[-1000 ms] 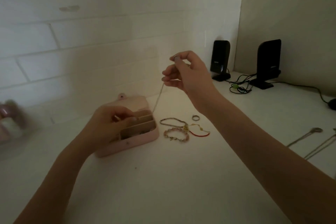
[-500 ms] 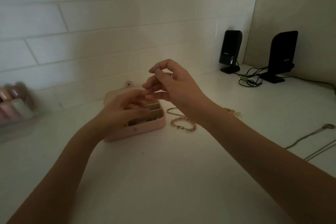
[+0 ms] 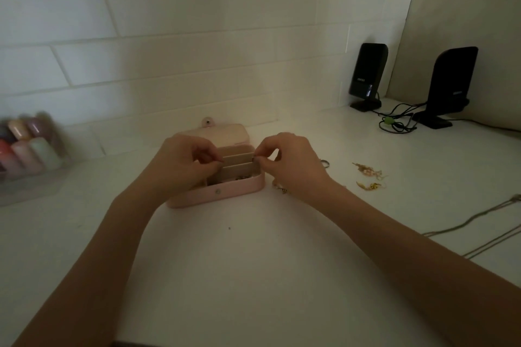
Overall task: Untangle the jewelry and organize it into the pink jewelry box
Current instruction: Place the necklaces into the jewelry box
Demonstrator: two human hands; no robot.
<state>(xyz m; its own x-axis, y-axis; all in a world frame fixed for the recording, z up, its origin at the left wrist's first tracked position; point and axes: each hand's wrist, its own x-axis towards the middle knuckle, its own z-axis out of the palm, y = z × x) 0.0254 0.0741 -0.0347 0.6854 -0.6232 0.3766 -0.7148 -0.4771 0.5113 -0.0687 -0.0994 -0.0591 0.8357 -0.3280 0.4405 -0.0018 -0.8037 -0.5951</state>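
The pink jewelry box (image 3: 217,195) lies open on the white desk, its lid (image 3: 228,132) tipped back against the wall. Both hands hover over its cream dividers. My left hand (image 3: 183,162) pinches thumb to forefinger at the left end of the middle compartment. At the right end my right hand (image 3: 294,162) pinches the same way. A thin chain between the fingertips is too fine to make out. Small jewelry pieces (image 3: 242,177) show in the front compartment. A beaded bracelet (image 3: 282,190) peeks out under my right wrist.
Gold earrings (image 3: 369,172) and a ring (image 3: 324,162) lie right of the box. Long thin necklaces (image 3: 479,217) stretch along the right edge. Two black speakers (image 3: 368,76) with cables (image 3: 394,124) stand at the back right. A clear case of nail polish bottles (image 3: 28,149) sits far left.
My right hand has come down from chest height, where it held the chain up, to the box's right edge. The left hand stays at the box. The view has shifted closer.
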